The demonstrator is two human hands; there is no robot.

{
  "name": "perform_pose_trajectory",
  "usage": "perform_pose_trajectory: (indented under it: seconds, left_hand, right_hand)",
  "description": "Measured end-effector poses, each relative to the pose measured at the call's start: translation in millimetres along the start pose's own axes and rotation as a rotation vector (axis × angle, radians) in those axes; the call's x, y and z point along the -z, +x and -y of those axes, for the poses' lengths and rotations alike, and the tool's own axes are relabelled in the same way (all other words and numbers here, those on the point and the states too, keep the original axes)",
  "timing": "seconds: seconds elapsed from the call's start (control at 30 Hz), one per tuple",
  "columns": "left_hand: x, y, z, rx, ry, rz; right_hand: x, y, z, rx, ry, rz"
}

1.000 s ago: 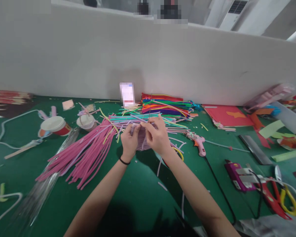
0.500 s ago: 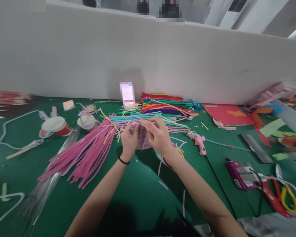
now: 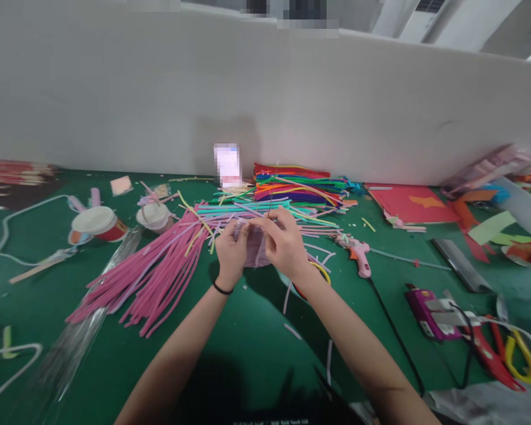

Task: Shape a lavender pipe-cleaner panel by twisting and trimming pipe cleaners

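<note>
A pale purple ribbed piece [image 3: 255, 251], seemingly built from fuzzy pipe cleaners, hangs between my two hands. My left hand [image 3: 231, 252] grips its left side, thumb pressed against the fingers. At its upper right edge my right hand [image 3: 285, 243] is closed in a pinch, thumb and forefinger together. A thin dark strand [image 3: 270, 200] sticks up from behind the right fingers; whether it is held cannot be told. The fingertips partly hide the purple piece. Just behind the hands lie turquoise pipe cleaners [image 3: 243, 208], and pink pipe cleaners [image 3: 159, 283] fan out to the left.
On the right are a pink glue gun [image 3: 360, 258] with its cord, a purple box-shaped device [image 3: 427, 313], yellow-handled scissors [image 3: 523, 360] and red paper [image 3: 413, 203]. A paper cup [image 3: 110, 227] stands left. A lit phone [image 3: 228, 165] leans against the white partition [image 3: 265, 88].
The view has shifted very slightly. Both hands keep their hold on the purple piece, with the right fingers barely moved. At the far right edge, another person's hand has gone out of view.
</note>
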State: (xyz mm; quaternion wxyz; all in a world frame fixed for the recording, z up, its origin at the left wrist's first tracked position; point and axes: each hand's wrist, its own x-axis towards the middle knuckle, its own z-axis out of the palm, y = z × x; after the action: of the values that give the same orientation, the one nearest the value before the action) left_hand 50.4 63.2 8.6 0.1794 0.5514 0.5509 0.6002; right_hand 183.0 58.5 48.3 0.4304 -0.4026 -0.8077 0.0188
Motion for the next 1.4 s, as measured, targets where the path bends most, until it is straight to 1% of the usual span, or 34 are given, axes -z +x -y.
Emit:
perform_pose_trajectory:
  seconds: [0.13, 0.23, 0.37, 0.43, 0.5, 0.6, 0.67, 0.73, 0.87, 0.93, 1.03, 1.17, 1.23, 1.3, 1.4]
  left_hand:
    - [0.6, 0.8, 0.9, -0.005, -0.009, 0.002]
    - [1.6, 2.0, -0.2, 0.000, -0.013, 0.001]
    - [2.6, 3.9, -6.0, -0.008, -0.185, 0.069]
    - [3.1, 5.6, -9.4, -0.016, -0.251, 0.072]
    - [4.1, 7.6, -12.1, -0.009, -0.256, 0.056]
    - [7.4, 10.4, -15.2, -0.002, -0.172, 0.040]
    - [11.0, 12.0, -17.3, -0.043, -0.066, 0.024]
    - [15.6, 14.0, -19.1, -0.142, 0.062, 0.023]
    - [26.2, 19.5, -20.5, -0.408, 0.319, 0.055]
    - [30.8, 21.7, -19.8, -0.482, 0.389, 0.074]
    - [34.4, 22.6, -17.6, -0.521, 0.431, 0.079]
    - [34.4, 21.7, -14.4, -0.502, 0.415, 0.063]
    - [34.7, 23.0, -14.9, -0.492, 0.405, 0.086]
    - [35.9, 26.1, -17.8, -0.486, 0.362, 0.143]
    - [37.6, 32.1, -23.5, -0.459, 0.215, 0.312]
  right_hand:
    - [-1.0, -0.8, -1.1, 0.003, 0.005, -0.006]
    - [-1.9, -1.5, -1.6, -0.007, 0.025, -0.040]
    - [-0.6, -1.1, -0.3, -0.014, 0.061, -0.086]
    - [1.1, -0.7, 1.3, -0.019, 0.062, -0.085]
    - [2.7, -0.3, 3.3, -0.030, 0.050, -0.075]
    - [3.8, -0.2, 6.2, -0.038, 0.017, -0.068]
    - [3.4, -0.2, 7.7, -0.039, -0.003, -0.079]
    - [2.5, -0.3, 8.9, -0.035, -0.023, -0.089]
    - [0.2, -0.7, 9.7, -0.014, -0.046, -0.104]
    - [-1.5, -1.3, 9.2, -0.010, -0.048, -0.105]
    - [-4.9, -2.8, 8.3, -0.010, -0.053, -0.106]
    - [-6.0, -3.9, 9.0, -0.025, -0.054, -0.107]
    - [-2.2, -3.2, 9.8, -0.035, -0.040, -0.088]
    - [4.2, -1.7, 9.2, -0.056, -0.006, -0.070]
    - [14.0, 0.8, 2.4, -0.133, 0.107, -0.077]
